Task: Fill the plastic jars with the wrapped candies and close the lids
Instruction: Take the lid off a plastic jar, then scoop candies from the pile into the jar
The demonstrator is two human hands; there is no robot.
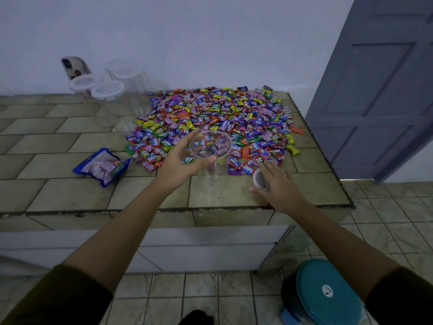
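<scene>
A big heap of bright wrapped candies (218, 123) covers the right part of the tiled counter (70, 184). At the heap's near edge stands a clear plastic jar (210, 146) with no lid on it, and the candies show through its wall. My left hand (180, 165) grips this jar from the left, thumb on the near side and fingers round the far rim. My right hand (276, 184) holds a small clear cup (259, 179) low over the counter, just right of the jar and at the heap's front edge.
Several more clear jars, two with white lids (106, 90), stand at the back left by the wall, with a phone (75, 66) leaning behind them. A blue candy bag (103, 166) lies left of the heap. A teal-lidded bin (325, 294) stands on the floor below; a grey door (379, 90) is on the right.
</scene>
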